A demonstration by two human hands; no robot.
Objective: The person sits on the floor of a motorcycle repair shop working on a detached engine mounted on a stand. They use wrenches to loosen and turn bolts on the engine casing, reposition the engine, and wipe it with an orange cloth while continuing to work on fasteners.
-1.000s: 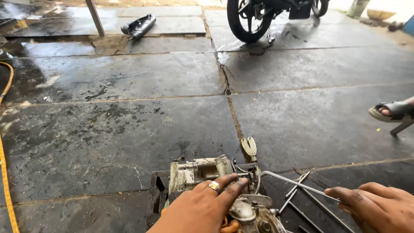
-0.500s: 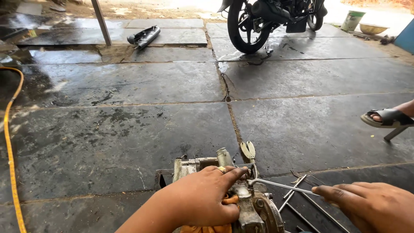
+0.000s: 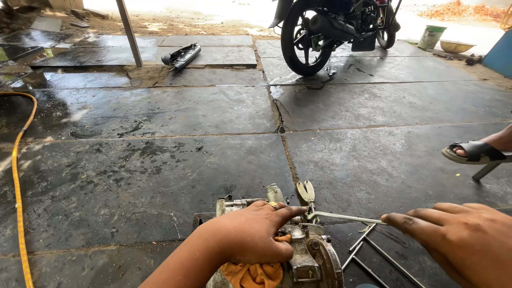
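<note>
A greasy metal engine block (image 3: 306, 258) sits on the wet stone floor at the bottom of the head view. My left hand (image 3: 253, 234), with a ring on one finger, rests on top of it, fingers curled over an orange rag (image 3: 255, 273). A thin metal rod tool (image 3: 341, 216) runs from the engine top towards my right hand (image 3: 453, 237), whose fingertips touch its right end. A small forked metal part (image 3: 305, 191) sticks up behind the engine.
Several long metal rods (image 3: 373, 256) lie on the floor right of the engine. A motorcycle (image 3: 336, 26) stands at the back. An orange hose (image 3: 18, 176) runs down the left. A person's sandalled foot (image 3: 474, 152) is at the right. A black part (image 3: 182, 55) lies by a post (image 3: 129, 32).
The view has tilted up, showing more of the motorcycle. My left hand settled flatter on the engine over the rag. My right hand moved up to the rod's end.
</note>
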